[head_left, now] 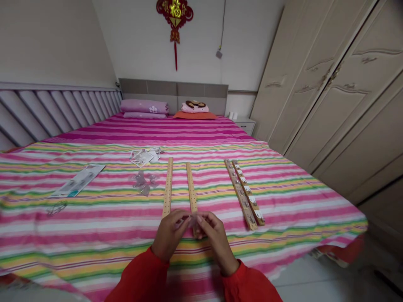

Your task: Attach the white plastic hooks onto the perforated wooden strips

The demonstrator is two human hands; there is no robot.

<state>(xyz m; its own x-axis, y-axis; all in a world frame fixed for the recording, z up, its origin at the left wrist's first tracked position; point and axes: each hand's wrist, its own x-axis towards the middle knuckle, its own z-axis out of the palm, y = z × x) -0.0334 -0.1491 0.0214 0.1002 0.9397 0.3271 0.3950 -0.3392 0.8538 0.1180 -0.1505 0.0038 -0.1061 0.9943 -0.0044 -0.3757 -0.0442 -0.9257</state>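
Note:
My left hand (171, 237) and my right hand (214, 237) meet over the near edge of the striped bedspread (94, 226). Both pinch a small clear plastic piece (192, 219) between their fingertips, just above the near end of the right one of two bare wooden strips (191, 186). The other bare strip (168, 188) lies beside it to the left. Further right lie two more wooden strips (244, 195) fitted with several small white-and-metal pieces. Both arms wear red sleeves.
A heap of clear plastic pieces (144, 182) and an opened clear bag (143, 156) lie left of the strips. A flat card package (78, 180) lies at far left. Pillows (145, 107) sit by the headboard. A wardrobe (333, 92) stands on the right.

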